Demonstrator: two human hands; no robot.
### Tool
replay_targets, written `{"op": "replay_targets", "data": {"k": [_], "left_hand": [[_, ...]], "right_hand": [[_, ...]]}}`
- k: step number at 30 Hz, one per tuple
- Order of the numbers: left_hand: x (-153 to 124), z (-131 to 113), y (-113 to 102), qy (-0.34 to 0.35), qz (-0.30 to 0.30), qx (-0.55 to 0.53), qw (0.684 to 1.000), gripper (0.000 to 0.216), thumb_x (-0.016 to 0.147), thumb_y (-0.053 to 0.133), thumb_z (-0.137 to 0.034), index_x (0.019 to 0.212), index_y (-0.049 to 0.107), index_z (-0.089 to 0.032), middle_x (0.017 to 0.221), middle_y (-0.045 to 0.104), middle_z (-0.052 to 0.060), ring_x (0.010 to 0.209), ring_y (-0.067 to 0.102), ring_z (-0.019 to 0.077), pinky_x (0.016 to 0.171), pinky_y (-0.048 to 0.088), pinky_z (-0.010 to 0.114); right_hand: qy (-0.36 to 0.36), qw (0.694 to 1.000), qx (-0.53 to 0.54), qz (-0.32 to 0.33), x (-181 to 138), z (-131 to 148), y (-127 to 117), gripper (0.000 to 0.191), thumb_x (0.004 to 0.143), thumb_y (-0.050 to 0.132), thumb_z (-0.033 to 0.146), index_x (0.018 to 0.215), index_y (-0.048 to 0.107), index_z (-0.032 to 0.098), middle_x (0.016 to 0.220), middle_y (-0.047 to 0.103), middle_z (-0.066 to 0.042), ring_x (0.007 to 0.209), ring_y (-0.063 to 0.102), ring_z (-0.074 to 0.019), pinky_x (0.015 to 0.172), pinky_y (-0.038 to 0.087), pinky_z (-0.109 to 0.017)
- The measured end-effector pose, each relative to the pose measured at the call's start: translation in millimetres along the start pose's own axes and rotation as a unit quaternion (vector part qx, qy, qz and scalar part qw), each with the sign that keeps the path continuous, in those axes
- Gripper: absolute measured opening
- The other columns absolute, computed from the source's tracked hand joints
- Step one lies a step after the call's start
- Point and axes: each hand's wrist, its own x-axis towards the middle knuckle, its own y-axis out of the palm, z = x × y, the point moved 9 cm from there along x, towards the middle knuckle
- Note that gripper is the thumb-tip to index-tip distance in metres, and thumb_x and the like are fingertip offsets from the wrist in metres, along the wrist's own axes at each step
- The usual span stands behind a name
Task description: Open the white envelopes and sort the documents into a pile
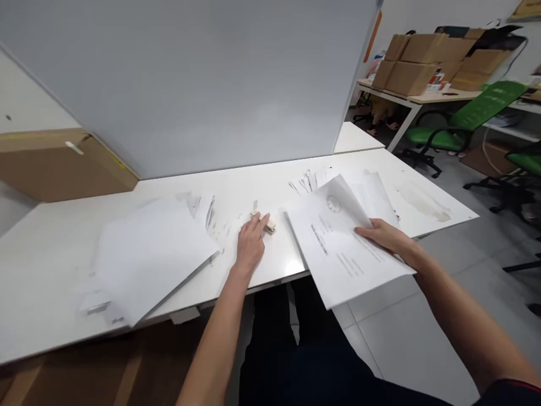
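Note:
My left hand (250,242) rests on the white table, its fingers closed over a small light-coloured stapler (269,226). Part of the stapler is hidden under the fingers. With thumb on top, my right hand (386,235) grips printed sheets of paper (333,248) by their right side. These sheets are tilted over the table's front edge, and a round emblem and lines of text show on the top one. How many sheets are in the hand I cannot tell. Behind them, more paper (376,194) lies on the table.
A loose pile of white paper (156,254) covers the table's left part. Paper strips (310,181) lie behind the held sheets. A large whiteboard-like panel (236,84) stands along the back, beside a cardboard box (63,163). A green chair (473,115) and boxes (409,76) are at right.

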Motion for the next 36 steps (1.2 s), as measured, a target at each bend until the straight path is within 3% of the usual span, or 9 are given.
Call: {"op": "replay_targets", "data": {"k": [4,8,17,21,24,27,29,32,36], "left_hand": [[-0.4,-1.8,-1.9,0.013,-0.013,-0.006,1.0,0.063,0.075,0.032,0.002,0.132,0.043,-0.025,0.14,0.04,0.005,0.126,0.039,0.0199,0.102,0.032,0.036],[-0.4,0.3,1.3,0.019,-0.004,0.004,1.0,0.061,0.075,0.032,0.001,0.128,0.047,-0.026,0.137,0.044,0.004,0.123,0.041,0.0207,0.101,0.033,0.037],[-0.5,1.7,-0.7,0.024,-0.011,-0.008,1.0,0.057,0.075,0.033,0.0,0.122,0.054,-0.022,0.135,0.047,0.005,0.119,0.044,0.0223,0.101,0.034,0.039],[-0.3,5.4,0.3,0.019,-0.01,-0.015,1.0,0.057,0.074,0.033,0.0,0.121,0.055,-0.024,0.134,0.047,0.004,0.118,0.044,0.0225,0.1,0.036,0.04],[0.8,4.2,1.1,0.019,-0.01,-0.016,1.0,0.059,0.073,0.033,0.002,0.121,0.055,-0.023,0.134,0.047,0.005,0.12,0.044,0.0217,0.1,0.035,0.04],[-1.5,-5.5,-2.9,0.02,-0.018,-0.015,1.0,0.058,0.074,0.033,0.002,0.123,0.053,-0.022,0.136,0.045,0.006,0.123,0.042,0.0204,0.103,0.032,0.039],[-7.6,-13.5,-11.3,0.02,-0.036,-0.018,0.999,0.055,0.077,0.034,-0.001,0.125,0.051,-0.021,0.136,0.045,0.007,0.124,0.04,0.0199,0.104,0.031,0.039],[-27.2,-17.1,-34.9,0.016,-0.074,-0.015,0.997,0.043,0.085,0.037,-0.011,0.124,0.052,-0.02,0.126,0.054,0.008,0.12,0.045,0.0196,0.104,0.031,0.038],[-68.5,17.3,-88.9,-0.075,-0.138,0.089,0.984,0.035,0.084,0.05,-0.031,0.117,0.057,-0.02,0.114,0.059,0.011,0.113,0.045,0.0263,0.099,0.031,0.044]], "right_hand": [[0.007,0.984,-0.071,-0.161,29.3,-2.2,-62.0,0.065,0.07,0.059,0.056,0.117,0.055,0.012,0.101,0.066,-0.016,0.079,0.064,-0.0259,0.057,0.047,-0.029],[-0.008,0.977,-0.085,-0.197,59.4,5.9,-83.1,0.054,0.073,0.058,0.046,0.114,0.057,0.01,0.1,0.066,-0.016,0.085,0.063,-0.0251,0.065,0.049,-0.029],[0.001,0.955,-0.162,-0.251,92.6,15.7,-83.9,0.052,0.072,0.063,0.039,0.113,0.053,0.009,0.108,0.06,-0.019,0.097,0.057,-0.0278,0.077,0.045,-0.032],[-0.009,0.935,-0.205,-0.288,86.6,24.1,-77.6,0.064,0.075,0.062,0.039,0.127,0.039,0.01,0.117,0.051,-0.022,0.105,0.05,-0.033,0.083,0.041,-0.043],[-0.062,0.9,-0.257,-0.347,69.1,45.0,-70.3,0.068,0.078,0.06,0.037,0.134,0.032,0.012,0.126,0.042,-0.024,0.113,0.041,-0.038,0.088,0.036,-0.05],[-0.177,0.86,-0.256,-0.404,39.0,76.8,-50.4,0.057,0.083,0.052,0.034,0.132,0.037,0.011,0.126,0.042,-0.023,0.112,0.043,-0.0359,0.086,0.038,-0.047],[-0.269,0.863,-0.19,-0.383,17.4,95.4,-25.4,0.048,0.086,0.046,0.033,0.129,0.041,0.012,0.122,0.046,-0.02,0.103,0.051,-0.0285,0.083,0.042,-0.04],[-0.37,0.895,-0.053,-0.242,-12.4,115.6,32.0,0.037,0.088,0.041,0.036,0.119,0.049,0.016,0.097,0.061,-0.01,0.07,0.06,-0.0164,0.067,0.047,-0.03],[-0.402,0.912,0.077,-0.013,-48.4,129.3,129.2,0.027,0.087,0.044,0.04,0.094,0.058,0.018,0.068,0.062,-0.003,0.049,0.056,-0.0114,0.048,0.045,-0.023]]}}
